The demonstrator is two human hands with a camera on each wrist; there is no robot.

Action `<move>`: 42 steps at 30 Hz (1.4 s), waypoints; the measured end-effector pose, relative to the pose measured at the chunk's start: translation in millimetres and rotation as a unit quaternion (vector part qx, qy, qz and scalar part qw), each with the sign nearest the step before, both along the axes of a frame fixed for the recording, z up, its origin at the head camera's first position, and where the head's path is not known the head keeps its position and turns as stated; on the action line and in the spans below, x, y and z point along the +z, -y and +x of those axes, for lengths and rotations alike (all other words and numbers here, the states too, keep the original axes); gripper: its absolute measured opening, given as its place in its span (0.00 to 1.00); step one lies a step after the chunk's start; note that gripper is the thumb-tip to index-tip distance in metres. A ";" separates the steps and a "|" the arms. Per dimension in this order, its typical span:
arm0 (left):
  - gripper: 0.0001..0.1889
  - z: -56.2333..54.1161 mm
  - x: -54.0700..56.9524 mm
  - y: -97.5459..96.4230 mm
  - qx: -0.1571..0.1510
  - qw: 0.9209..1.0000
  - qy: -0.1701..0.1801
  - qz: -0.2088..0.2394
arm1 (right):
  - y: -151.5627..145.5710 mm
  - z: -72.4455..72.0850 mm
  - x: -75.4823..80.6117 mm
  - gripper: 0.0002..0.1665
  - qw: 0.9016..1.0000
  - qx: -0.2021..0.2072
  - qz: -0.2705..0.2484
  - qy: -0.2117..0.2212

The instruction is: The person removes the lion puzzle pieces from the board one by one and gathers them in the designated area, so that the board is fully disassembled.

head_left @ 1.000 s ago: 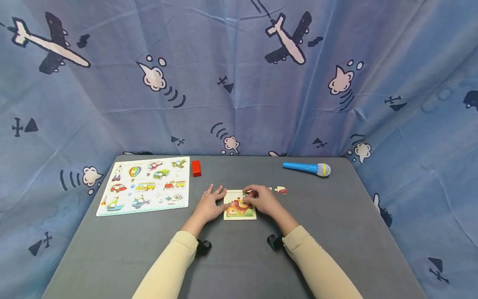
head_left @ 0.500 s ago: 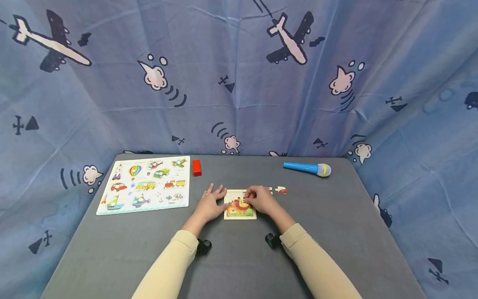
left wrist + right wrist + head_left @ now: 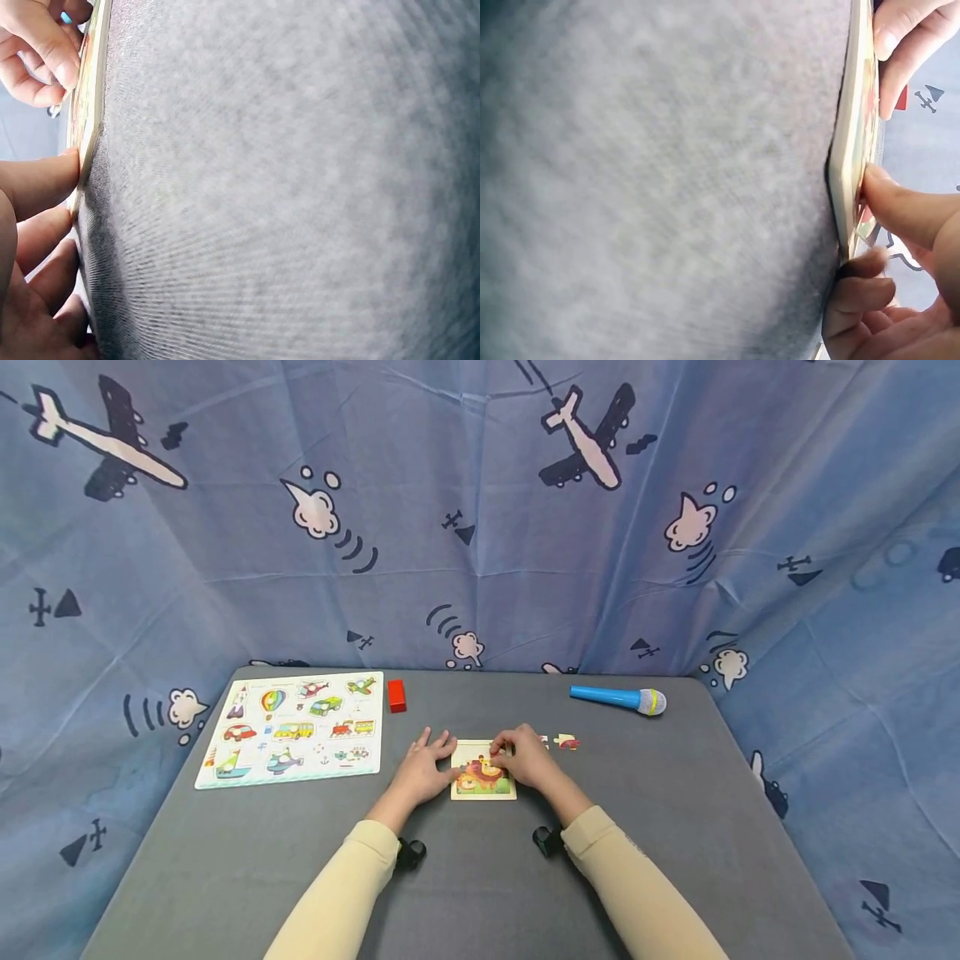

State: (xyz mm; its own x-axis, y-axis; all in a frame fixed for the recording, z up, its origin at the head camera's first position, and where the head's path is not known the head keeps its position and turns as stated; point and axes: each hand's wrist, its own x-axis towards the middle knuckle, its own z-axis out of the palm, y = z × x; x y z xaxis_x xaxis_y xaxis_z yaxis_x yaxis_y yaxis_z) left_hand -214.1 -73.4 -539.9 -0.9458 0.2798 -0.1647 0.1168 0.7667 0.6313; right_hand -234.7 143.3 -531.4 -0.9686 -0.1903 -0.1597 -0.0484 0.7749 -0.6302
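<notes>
Left hand (image 3: 420,773) spread against lion-printed puzzle board (image 3: 483,786), right hand (image 3: 525,760) pinching small piece (image 3: 494,752)

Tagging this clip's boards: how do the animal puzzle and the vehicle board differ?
The animal puzzle is smaller than the vehicle board. The left hand touches the puzzle and the right hand covers one corner; neither touches the vehicle board. The board shows many separate vehicles; the puzzle, an animal scene. Both lie flat on the table.
</notes>
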 end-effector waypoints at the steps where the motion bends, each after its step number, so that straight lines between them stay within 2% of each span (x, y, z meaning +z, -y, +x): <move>1: 0.33 -0.2 0.2 -0.2 0.000 1.000 0.000 0.000 | -0.3 0.2 0.0 0.04 1.000 -0.004 -0.001 -0.002; 6: 0.33 -1.0 0.9 -0.8 -0.001 1.000 -0.001 -0.005 | -5.0 0.4 2.9 0.03 1.000 -0.005 -0.020 -0.002; 12: 0.34 -0.8 2.1 -0.1 -0.005 1.000 0.005 -0.005 | -16.2 1.9 15.2 0.05 0.999 -0.005 -0.053 0.012; 18: 0.34 -0.4 -0.8 1.2 -0.010 1.000 0.002 -0.005 | -35.8 3.4 24.5 0.18 0.991 -0.032 -0.123 0.035; 21: 0.35 -0.2 -1.8 1.6 -0.012 1.000 0.001 -0.005 | -47.5 4.1 27.9 0.18 0.989 -0.045 -0.137 0.043; 28: 0.38 -0.8 0.8 3.6 -0.018 1.000 0.019 0.003 | -79.5 4.6 30.3 0.17 0.988 -0.065 -0.139 0.020; 35: 0.41 -2.2 -2.3 6.1 -0.030 0.999 0.035 0.013 | -109.9 3.0 32.4 0.18 0.989 -0.086 -0.122 0.011; 42: 0.42 -2.4 -1.7 7.4 -0.032 0.999 0.029 0.022 | -140.7 -3.4 30.5 0.21 0.988 -0.109 -0.106 0.010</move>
State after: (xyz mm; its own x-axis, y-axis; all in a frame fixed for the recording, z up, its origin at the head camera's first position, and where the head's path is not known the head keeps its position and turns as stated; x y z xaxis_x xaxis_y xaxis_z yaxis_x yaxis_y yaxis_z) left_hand -216.5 -80.7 -541.6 -0.9151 0.3468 -0.2056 0.1260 0.7305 0.6712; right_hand -238.1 284.1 -500.9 -0.9872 -0.0086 -0.1591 0.1201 0.6160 -0.7785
